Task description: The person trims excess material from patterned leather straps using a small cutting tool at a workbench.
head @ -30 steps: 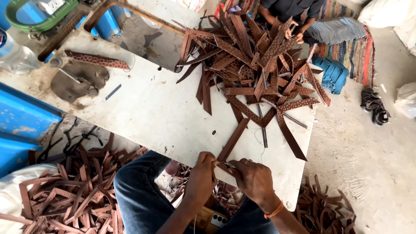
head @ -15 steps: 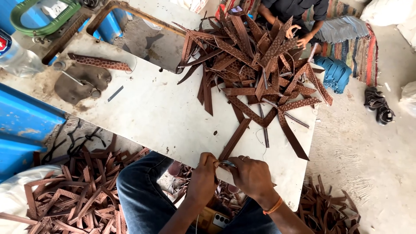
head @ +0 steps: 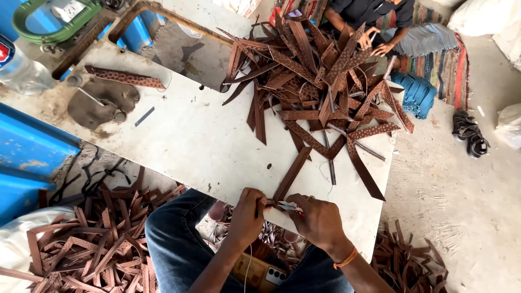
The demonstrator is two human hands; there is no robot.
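We see a long brown leather strip [head: 293, 172] lying flat on the pale table [head: 206, 141], running at a slant from the big heap of strips [head: 320, 81] down to the near edge. It is narrow, matte and dark brown, with straight-cut ends. At its near end our left hand [head: 247, 212] pinches it with closed fingers, while our right hand [head: 317, 217] is closed on a small thin tool [head: 285, 205] pressed against the same end, too small to identify. More brown strips lie on the floor [head: 461, 201] on both sides of our knees.
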